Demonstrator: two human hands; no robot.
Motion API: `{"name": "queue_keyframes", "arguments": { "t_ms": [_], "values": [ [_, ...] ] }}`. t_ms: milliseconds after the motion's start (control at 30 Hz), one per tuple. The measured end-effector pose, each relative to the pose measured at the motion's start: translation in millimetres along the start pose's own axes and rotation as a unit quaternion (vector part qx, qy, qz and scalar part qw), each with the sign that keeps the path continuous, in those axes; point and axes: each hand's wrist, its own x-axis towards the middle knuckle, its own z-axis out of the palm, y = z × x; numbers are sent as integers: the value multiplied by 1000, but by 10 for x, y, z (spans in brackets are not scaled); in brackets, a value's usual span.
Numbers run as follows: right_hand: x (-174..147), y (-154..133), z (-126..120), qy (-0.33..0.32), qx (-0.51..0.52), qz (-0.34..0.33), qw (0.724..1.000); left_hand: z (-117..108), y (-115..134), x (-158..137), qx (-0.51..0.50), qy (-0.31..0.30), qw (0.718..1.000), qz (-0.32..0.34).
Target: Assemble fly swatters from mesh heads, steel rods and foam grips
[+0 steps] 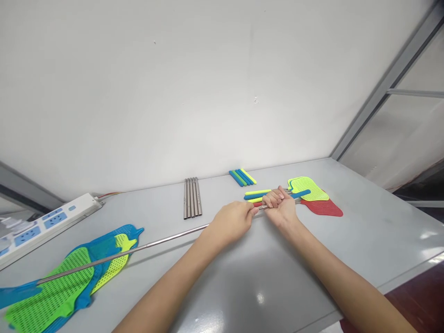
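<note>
A long metal telescopic rod (166, 238) slants across the table, with a blue fly swatter head (17, 295) on its far left end, partly cut off by the frame edge. My left hand (234, 222) is closed around the rod near its right end. Just beside it, my right hand (281, 207) is wrapped around a blue handle (302, 194) at that end; part of the handle sticks out past the fist. Behind my right hand lie several assembled swatters with a yellow head (310, 187) and a red head (326, 208); their handles are partly hidden.
Loose swatter heads in green (55, 286), blue and yellow (120, 261) are piled at the left beneath the rod. A white power strip (69, 213) lies behind them. Several metal tubes (192, 199) and several coloured handles (243, 177) lie in rows near the wall (208, 92).
</note>
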Motion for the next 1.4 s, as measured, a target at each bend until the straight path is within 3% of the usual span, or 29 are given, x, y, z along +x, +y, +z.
{"name": "queue_keyframes", "arguments": {
  "t_ms": [267, 533, 800, 1133, 1400],
  "values": [
    [2, -17, -3, 15, 21, 16, 1000, -80, -9, -3, -112, -32, 993, -30],
    [1, -37, 7, 2, 47, 15, 999, -252, -46, -15, -167, -137, 973, -82],
    [0, -40, 18, -14, 44, 4, 999, -279, -183, 22, -190, -185, 962, -61],
    [16, -62, -9, -11, 60, 13, 998, -342, -191, -3, -182, -214, 954, -103],
    [19, -66, -10, -14, 37, -2, 999, -356, -290, 29, -184, -234, 950, -93]
  ]
}}
